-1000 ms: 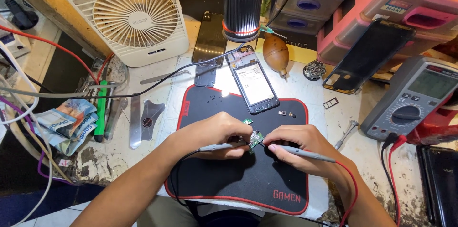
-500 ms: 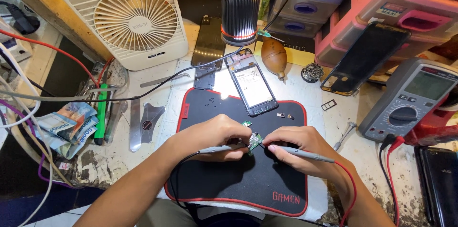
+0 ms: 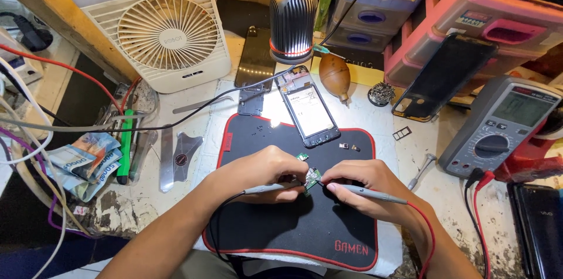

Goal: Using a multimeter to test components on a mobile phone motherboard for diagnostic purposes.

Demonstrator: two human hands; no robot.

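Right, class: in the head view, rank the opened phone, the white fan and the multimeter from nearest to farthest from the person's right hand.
1. Opened phone, just beyond the right hand on the mat.
2. Multimeter, off to the right.
3. White fan, far back left.

I sit at a small phone repair bench, a workshop corner. Under my arms lies a black mat (image 3: 293, 232) with a red edge on a stained white table (image 3: 146, 203). An opened phone (image 3: 309, 112) lies at the far end of the mat, and a phone back cover (image 3: 441, 80) leans at the far right. A grey meter (image 3: 507, 126) stands on the right with red and black leads. At the far left is a white fan (image 3: 164, 33), beside it a lamp (image 3: 292, 18). Plastic drawer boxes (image 3: 469, 27) stand at the far right. Flat metal opening tools (image 3: 176, 156) lie at the left.
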